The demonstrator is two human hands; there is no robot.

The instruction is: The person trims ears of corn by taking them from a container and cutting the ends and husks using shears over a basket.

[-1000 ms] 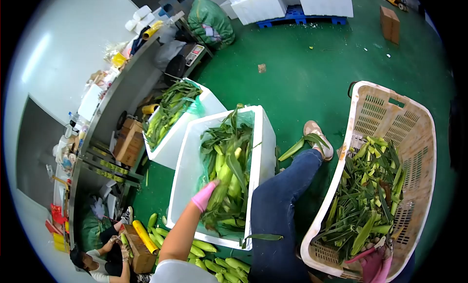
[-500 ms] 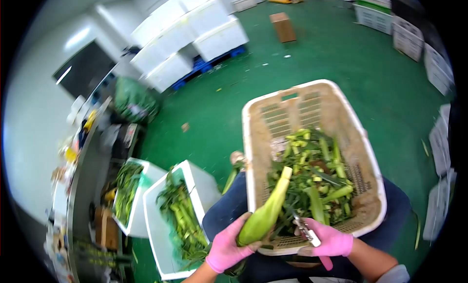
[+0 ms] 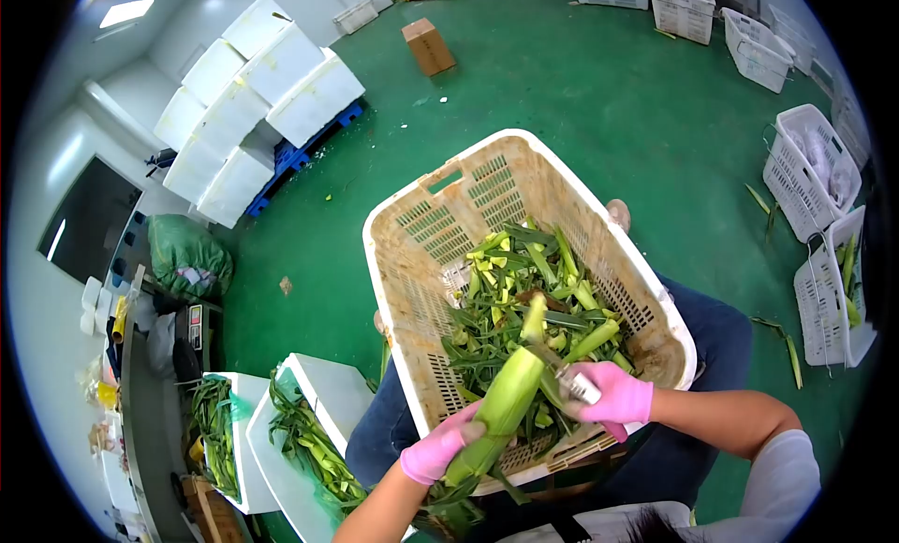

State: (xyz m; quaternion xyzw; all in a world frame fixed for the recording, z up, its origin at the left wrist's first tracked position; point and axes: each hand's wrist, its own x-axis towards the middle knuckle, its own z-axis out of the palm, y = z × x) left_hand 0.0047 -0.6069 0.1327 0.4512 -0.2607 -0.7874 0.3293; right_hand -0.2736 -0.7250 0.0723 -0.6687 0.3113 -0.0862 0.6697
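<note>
My left hand (image 3: 444,446), in a pink glove, is wrapped round the lower part of a green corn ear (image 3: 502,407), tilted with its stalk end up. My right hand (image 3: 607,396), also pink-gloved, grips metal shears (image 3: 579,384), whose blades lie against the ear near its stalk. Both hands are over the near side of a dirty white plastic basket (image 3: 391,295) between the knees. Cut stalks and green leaves (image 3: 510,276) lie inside it.
Two foam boxes, one nearer (image 3: 330,393) and one farther left (image 3: 251,393), hold corn. Foam boxes (image 3: 314,98) are stacked at the upper left, a carton (image 3: 428,47) stands on the floor, and white baskets (image 3: 815,168) line the right. A green sack (image 3: 187,253) sits by the counter.
The view has swung right from the foam boxes to the basket. My left hand has brought a corn ear over the basket, and the shears have come up against its stalk end.
</note>
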